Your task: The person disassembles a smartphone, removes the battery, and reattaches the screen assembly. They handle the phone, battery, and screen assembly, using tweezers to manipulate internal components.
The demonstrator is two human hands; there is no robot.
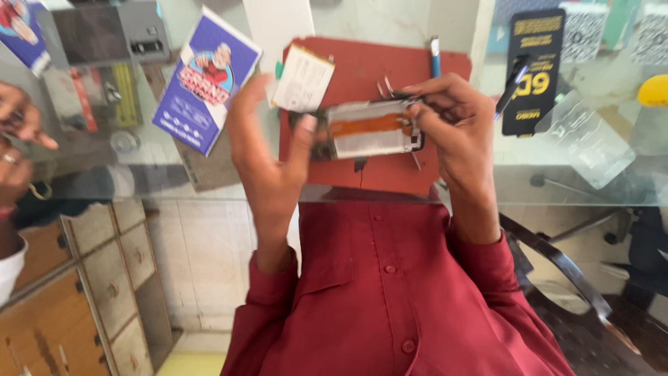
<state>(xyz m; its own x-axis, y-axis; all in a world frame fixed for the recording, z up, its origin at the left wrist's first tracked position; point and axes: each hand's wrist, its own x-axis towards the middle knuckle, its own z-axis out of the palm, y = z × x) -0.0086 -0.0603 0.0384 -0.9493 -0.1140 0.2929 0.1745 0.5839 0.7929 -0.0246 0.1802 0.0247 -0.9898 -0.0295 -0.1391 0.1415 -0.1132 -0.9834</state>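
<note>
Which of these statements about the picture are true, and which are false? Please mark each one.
1. Both hands hold an opened phone. True: the left hand grips one end, the right hand the other.
2. The mat under the phone is green. False: it is red.
3. A blue pen lies at the mat's far edge. True.
4. The person wears a white shirt. False: the shirt is dark red.
5. The blue and white package lies on the mat. False: it lies beside it, on the glass.

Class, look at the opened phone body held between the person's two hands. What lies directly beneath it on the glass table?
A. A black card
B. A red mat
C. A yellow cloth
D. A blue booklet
B: the opened phone body, held by the left hand and right hand, sits over the red mat.
</note>
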